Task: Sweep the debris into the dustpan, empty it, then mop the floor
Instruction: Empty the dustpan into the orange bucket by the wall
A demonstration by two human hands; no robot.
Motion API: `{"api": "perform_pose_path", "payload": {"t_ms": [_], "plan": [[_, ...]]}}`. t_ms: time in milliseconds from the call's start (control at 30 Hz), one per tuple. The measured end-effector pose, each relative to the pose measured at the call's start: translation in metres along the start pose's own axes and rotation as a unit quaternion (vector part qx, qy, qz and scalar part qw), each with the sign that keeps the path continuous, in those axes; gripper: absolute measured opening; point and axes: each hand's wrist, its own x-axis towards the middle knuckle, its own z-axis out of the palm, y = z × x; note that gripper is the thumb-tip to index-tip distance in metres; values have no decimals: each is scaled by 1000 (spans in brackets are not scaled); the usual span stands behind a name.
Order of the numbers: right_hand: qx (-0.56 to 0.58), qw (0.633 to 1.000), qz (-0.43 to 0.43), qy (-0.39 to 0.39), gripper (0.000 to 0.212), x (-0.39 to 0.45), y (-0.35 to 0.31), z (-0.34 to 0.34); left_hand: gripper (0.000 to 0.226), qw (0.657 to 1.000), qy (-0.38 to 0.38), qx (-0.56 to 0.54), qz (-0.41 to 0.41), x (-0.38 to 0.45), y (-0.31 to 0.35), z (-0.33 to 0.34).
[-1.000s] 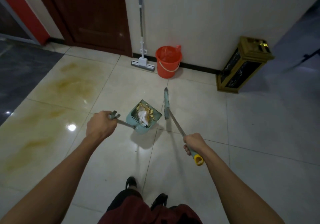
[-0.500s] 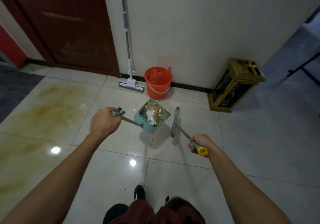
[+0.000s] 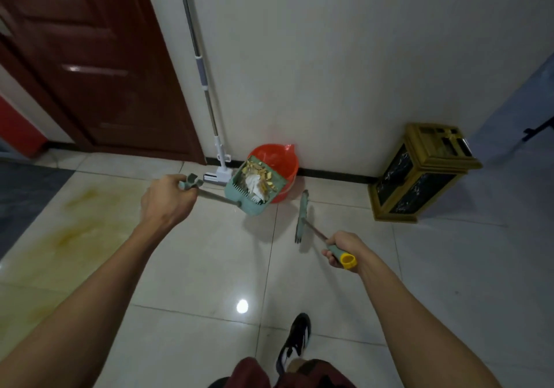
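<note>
While left hand grips dustpan handle, pan hangs above floor, loaded with debris, overlapping red bucket by far wall. Right hand grips broom handle, head near floor right of pan. Mop leans on wall left of bucket. Gold-black bin far right.

Glossy tiled floor, cream wall, seemingly wooden door

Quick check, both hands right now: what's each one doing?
Left hand: grips the dustpan handle, pan loaded with debris.
Right hand: grips the broom handle.
</note>
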Motion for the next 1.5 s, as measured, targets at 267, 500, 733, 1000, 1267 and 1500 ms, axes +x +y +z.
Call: {"api": "perform_pose_path", "payload": {"t_ms": [267,500,733,1000,1267,1500], "plan": [[-18,1000,-12,-22,26,59,-77,-16,35,999,34,28,12,82,65,17],[-32,999,-13,-15,29,95,-116,-25,32,990,39,106,87,153,104,32],[-7,1000,4,-2,28,125,-138,-17,29,966,28,188,177,206,122,64],[1,1000,17,20,29,140,-146,0,25,909,-37,292,296,235,128,95],[6,1000,23,12,26,135,-139,7,23,866,-59,354,348,226,138,100],[-2,1000,29,4,23,128,-130,7,15,836,-73,387,381,211,143,103]]}}
